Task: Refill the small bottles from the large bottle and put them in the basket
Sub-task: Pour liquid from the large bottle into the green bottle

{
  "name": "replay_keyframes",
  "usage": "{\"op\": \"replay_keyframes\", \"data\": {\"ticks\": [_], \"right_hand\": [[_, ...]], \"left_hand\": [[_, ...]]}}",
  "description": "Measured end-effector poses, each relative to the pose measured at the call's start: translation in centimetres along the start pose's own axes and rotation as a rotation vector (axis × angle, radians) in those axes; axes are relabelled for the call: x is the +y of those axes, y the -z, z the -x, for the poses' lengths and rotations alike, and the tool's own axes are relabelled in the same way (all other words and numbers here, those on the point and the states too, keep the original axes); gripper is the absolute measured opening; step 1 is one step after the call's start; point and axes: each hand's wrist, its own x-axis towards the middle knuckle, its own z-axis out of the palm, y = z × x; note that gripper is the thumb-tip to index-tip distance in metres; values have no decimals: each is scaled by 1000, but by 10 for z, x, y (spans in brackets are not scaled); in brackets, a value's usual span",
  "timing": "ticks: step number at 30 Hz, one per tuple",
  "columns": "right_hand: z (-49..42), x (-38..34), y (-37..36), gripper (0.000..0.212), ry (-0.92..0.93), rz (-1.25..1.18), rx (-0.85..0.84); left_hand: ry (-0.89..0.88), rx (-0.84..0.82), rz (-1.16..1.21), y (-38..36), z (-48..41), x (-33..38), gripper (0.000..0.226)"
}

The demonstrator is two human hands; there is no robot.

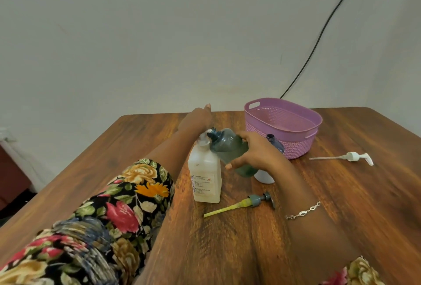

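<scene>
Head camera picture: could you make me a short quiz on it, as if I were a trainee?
1. True or false: the purple basket holds a bottle.
2. Which hand grips the tilted green bottle? A) left B) right C) neither
3. Fill in: the pump with the yellow tube lies on the ____.

Key: 1. False, nothing shows inside it. 2. B, the right hand. 3. table.

basket (298, 145) mouth open from above; dark bottle (274, 142) stands just beside its near wall.
</scene>
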Motion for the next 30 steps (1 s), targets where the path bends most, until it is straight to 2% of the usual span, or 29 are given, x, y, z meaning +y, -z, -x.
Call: {"op": "replay_keyframes", "data": {"ticks": [5,12,21,30], "right_hand": [[0,2,0,87,-17,-57,-6],[-1,0,-2,85,-11,19,1],[2,-1,-1,84,-34,-71,-11],[-2,0,-3,86,-29,10,9]], "left_hand": [[-13,-30,34,5,-2,7,63],[-17,94,-156,-7,-4,-9,64],[-17,25,-84,6,-4,4,63],[2,83,-154,-6,1,-6,63]]}}
